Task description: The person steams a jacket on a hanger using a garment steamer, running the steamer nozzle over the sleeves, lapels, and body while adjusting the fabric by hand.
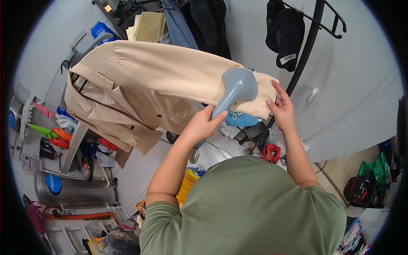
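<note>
**Head view: steamer on the sleeve, coat body yet to go**

Here we are at the sleeve end of the beige coat (144,80), which hangs on a hanger with one arm stretched out sideways. The left hand (203,124) is wrapped around the handle of the grey garment steamer (236,88), its head pressed against the cuff. The right hand (281,107) pinches the cuff edge, thumb and fingers pulling the fabric taut. By my read the job sits mid-sleeve: the lapels and front panel by the buttons look untouched by the steamer, though how smooth the fabric is I can't tell. Dark garments (285,32) hang on the rack (314,34) behind.
</note>
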Demonstrator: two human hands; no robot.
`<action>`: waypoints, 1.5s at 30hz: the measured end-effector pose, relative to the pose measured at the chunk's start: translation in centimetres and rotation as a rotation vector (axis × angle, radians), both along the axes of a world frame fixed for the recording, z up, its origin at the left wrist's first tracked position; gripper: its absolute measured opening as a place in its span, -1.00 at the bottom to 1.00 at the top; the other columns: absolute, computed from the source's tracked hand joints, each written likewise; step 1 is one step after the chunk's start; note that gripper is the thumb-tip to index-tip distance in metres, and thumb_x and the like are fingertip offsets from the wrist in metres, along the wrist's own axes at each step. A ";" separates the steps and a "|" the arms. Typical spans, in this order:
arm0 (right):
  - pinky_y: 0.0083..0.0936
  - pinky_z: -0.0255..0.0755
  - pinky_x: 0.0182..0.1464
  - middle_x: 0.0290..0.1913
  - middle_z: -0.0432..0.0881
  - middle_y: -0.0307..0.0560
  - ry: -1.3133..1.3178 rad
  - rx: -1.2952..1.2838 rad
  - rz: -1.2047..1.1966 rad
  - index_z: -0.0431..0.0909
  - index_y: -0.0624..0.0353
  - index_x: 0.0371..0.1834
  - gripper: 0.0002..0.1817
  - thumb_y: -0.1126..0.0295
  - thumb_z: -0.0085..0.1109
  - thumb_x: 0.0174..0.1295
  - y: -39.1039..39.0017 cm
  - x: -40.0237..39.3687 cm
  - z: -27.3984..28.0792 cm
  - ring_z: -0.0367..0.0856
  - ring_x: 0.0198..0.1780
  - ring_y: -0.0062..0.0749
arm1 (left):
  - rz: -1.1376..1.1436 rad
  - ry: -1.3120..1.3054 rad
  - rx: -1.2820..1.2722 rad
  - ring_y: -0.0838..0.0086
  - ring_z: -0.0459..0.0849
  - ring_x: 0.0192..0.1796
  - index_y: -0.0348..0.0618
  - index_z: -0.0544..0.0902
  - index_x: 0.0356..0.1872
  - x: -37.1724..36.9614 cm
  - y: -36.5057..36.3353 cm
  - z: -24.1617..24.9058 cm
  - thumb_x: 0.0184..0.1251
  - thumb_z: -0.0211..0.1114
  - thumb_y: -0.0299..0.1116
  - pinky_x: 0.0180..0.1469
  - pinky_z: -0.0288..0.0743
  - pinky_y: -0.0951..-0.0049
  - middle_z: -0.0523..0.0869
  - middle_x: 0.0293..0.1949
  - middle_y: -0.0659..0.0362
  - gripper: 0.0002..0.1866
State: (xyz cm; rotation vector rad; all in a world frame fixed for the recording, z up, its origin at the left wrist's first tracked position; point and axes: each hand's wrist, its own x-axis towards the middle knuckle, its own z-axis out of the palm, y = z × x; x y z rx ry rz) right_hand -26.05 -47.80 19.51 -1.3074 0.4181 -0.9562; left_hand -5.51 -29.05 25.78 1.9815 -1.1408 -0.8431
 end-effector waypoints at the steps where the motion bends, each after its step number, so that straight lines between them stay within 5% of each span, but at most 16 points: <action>1: -0.49 0.42 0.31 0.49 0.32 0.04 -0.014 -0.035 -0.011 0.08 0.18 0.62 -0.20 0.75 0.09 0.29 -0.3 0.0 -0.2 0.51 0.33 -0.40 | -0.008 -0.012 0.022 0.51 0.62 -0.56 -0.33 0.60 -0.04 0.0 0.0 -0.1 0.44 0.25 0.16 -0.47 0.53 0.45 0.60 -0.49 0.16 -0.40; 9: -0.59 0.42 0.19 0.62 0.10 -0.07 0.023 -0.318 -0.099 -0.01 -0.11 0.68 0.00 0.77 0.11 0.17 0.0 0.3 -0.8 0.51 0.15 -0.53 | -0.043 -0.007 0.047 0.51 0.61 -0.55 -0.31 0.59 -0.05 -0.4 0.3 0.1 0.44 0.26 0.15 -0.46 0.53 0.44 0.62 -0.46 0.15 -0.42; 18: -0.59 0.43 0.18 0.65 0.00 -0.14 0.153 -0.377 -0.053 -0.08 -0.02 0.69 0.06 0.80 0.13 0.09 -0.1 -0.6 -0.4 0.46 0.15 -0.60 | -0.035 -0.007 -0.006 0.51 0.60 -0.54 -0.31 0.60 -0.01 -0.5 -0.3 -0.5 0.45 0.24 0.16 -0.46 0.54 0.43 0.64 -0.41 0.13 -0.41; 24: -0.70 0.40 -0.04 0.62 0.07 -0.15 0.242 -0.411 -0.062 -0.05 -0.10 0.70 0.08 0.76 0.17 0.08 0.2 -1.0 -0.7 0.34 -0.17 -0.71 | -0.013 -0.010 -0.013 0.51 0.60 -0.54 -0.31 0.60 -0.02 -0.7 -1.3 -0.5 0.46 0.23 0.15 -0.46 0.53 0.44 0.65 -0.43 0.13 -0.41; 45: -0.64 0.45 -0.12 0.59 0.19 -0.01 0.288 -0.464 -0.139 0.03 -0.18 0.68 0.04 0.68 0.18 0.07 -0.7 -1.3 -0.6 0.37 -0.27 -0.57 | -0.011 -0.025 -0.007 0.48 0.62 -0.56 -0.33 0.58 -0.07 -1.4 -1.9 -0.1 0.46 0.23 0.14 -0.46 0.52 0.42 0.61 -0.49 0.13 -0.42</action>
